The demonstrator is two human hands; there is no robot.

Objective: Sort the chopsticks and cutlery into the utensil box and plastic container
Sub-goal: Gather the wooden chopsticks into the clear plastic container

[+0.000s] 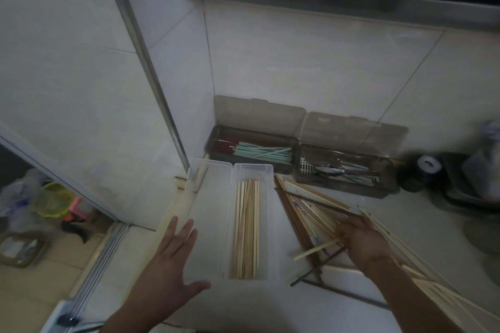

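Observation:
A clear plastic container [266, 227] lies on the counter with several pale wooden chopsticks [246, 227] in it; its open lid [208, 213] lies flat to the left. My left hand [173, 259] hovers flat over the lid with fingers spread. My right hand [362, 240] pinches a pale wooden chopstick [315, 250] in the loose pile of wooden chopsticks [305, 205] to the right of the container. Behind stand two brown utensil boxes: the left box [216, 140] holds red and green chopsticks [259, 150], and in the right box [389, 173] lies metal cutlery [338, 170].
Tiled walls close the corner behind the boxes. A dark round jar [422, 170] and a dark tray with a bag [473, 184] stand at the right. More pale chopsticks [433, 286] lie under my right forearm. The floor with a green basket [54, 199] is at lower left.

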